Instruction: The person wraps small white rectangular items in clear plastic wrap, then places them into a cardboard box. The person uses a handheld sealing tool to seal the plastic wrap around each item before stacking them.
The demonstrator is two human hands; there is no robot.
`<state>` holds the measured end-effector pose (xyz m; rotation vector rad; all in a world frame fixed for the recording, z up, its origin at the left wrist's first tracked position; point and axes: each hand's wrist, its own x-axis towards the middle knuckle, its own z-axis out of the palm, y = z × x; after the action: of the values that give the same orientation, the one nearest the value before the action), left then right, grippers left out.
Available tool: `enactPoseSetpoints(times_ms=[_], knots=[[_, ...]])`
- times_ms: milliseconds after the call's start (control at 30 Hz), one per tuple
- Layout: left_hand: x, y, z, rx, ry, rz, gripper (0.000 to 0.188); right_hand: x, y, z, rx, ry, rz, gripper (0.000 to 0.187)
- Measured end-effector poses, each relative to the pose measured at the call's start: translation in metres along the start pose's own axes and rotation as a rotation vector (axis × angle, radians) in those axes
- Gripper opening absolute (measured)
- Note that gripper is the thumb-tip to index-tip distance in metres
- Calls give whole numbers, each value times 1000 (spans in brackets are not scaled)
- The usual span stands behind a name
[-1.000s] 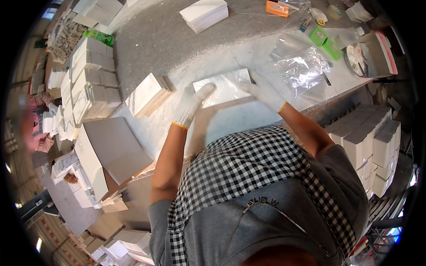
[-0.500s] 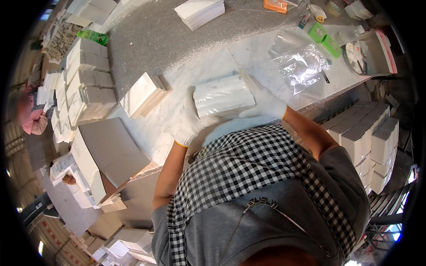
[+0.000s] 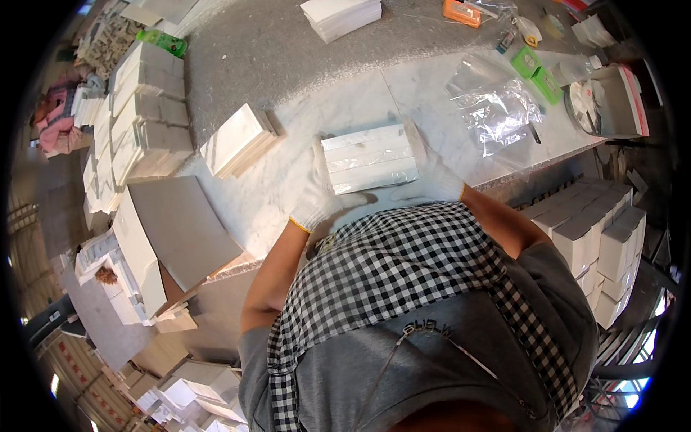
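Between my two white-gloved hands is a block of white, grey-veined marble tiles with glossy clear film around it. My left hand presses against its left end, the thumb along the near edge. At the right end, my right hand grips it the same way. Left of the block lies a small stack of similar tiles, unwrapped. Clear plastic bags lie flat to the right on the pale marble worktop.
Tile stacks rise at the left, with a green bottle behind. An open cardboard box stands near left. Another tile stack sits far back. Green boxes and a bin are right. Grey-topped packs fill the lower right.
The wrapped block has tipped between my hands, and pale bands now show across its upward side. Both hands stay at its ends. The whole view has shifted slightly.
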<state>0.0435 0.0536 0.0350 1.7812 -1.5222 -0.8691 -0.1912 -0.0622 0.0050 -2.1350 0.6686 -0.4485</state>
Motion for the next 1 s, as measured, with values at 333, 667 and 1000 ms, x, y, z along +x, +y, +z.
enactPoseSetpoints(times_ms=[333, 667, 1000], knots=[[-5, 1, -17, -106, 28, 55, 118, 2, 12, -15, -26, -106, 16, 138], [31, 60, -3, 579, -229, 114, 101, 9, 2, -5, -96, -109, 105, 123], [-41, 19, -59, 64, 225, 72, 93, 94, -140, -21, -541, -366, -440, 107]])
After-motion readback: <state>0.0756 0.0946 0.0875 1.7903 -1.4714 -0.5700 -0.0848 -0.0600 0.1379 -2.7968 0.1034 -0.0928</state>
